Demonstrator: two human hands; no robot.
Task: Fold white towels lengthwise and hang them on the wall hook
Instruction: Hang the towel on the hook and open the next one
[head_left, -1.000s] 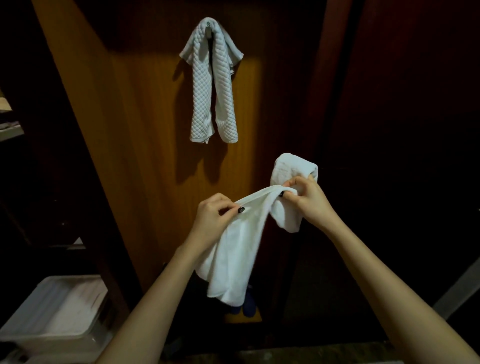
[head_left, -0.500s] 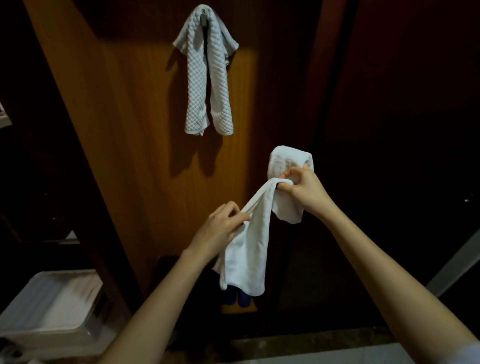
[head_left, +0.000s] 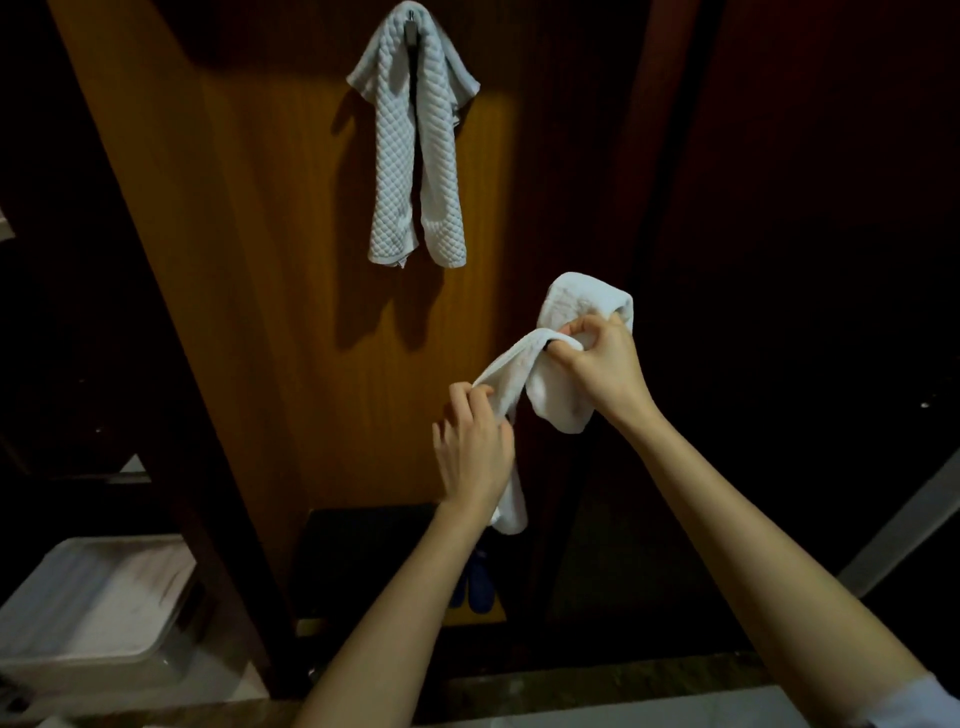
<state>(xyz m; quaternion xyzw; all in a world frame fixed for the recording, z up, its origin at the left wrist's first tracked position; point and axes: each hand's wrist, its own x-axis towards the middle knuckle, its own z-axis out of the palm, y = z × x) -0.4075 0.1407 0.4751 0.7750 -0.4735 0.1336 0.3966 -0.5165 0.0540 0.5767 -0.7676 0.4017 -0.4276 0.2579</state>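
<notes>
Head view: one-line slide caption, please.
Both hands, left hand and right hand, gather a white towel below a quilted towel already hooked.

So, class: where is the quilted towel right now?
In the head view, the quilted towel hangs from the hook on the wooden panel, top centre, above and left of the hands folding the plain towel.

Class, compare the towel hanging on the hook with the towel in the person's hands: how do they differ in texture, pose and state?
The hanging towel has a quilted diamond texture; the held towel looks smooth. The hanging towel drapes over the hook in two strips; the held towel is bunched and stretched between the left hand and right hand. One is hung, one not yet. Both are white.
</notes>
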